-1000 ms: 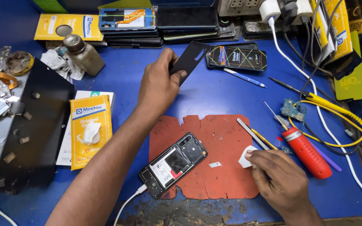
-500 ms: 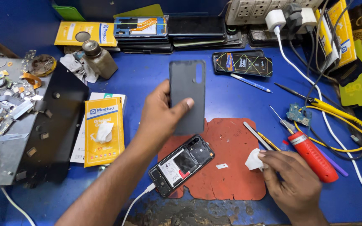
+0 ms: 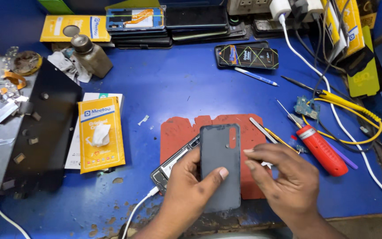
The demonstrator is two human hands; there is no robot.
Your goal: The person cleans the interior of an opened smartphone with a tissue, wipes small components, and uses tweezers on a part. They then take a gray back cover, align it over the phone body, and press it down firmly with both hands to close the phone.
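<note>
Blue bench (image 3: 182,84), cluttered: black metal tray (image 3: 36,137) of scrap parts at left edge, yellow packet (image 3: 100,139) beside it. My left hand (image 3: 186,194) grips the dark back cover (image 3: 219,166) near the front edge, over the opened phone (image 3: 171,170) on the red mat (image 3: 253,128). My right hand (image 3: 284,177) touches the cover's right edge, fingers loose, holding nothing. Red screwdriver (image 3: 321,150) right; phones stacked along the back edge.

Left hand (image 3: 186,190) raised from the lower edge, forearm angled up and rightward, palm turned inward, thumb (image 3: 215,176) pressed flat across the front, other fingers curled out of sight behind. Right hand (image 3: 284,179) just beside it, back facing up, wrist bent, fingers (image 3: 255,152) half curled and pointing left, tips loosely pinched together.
</note>
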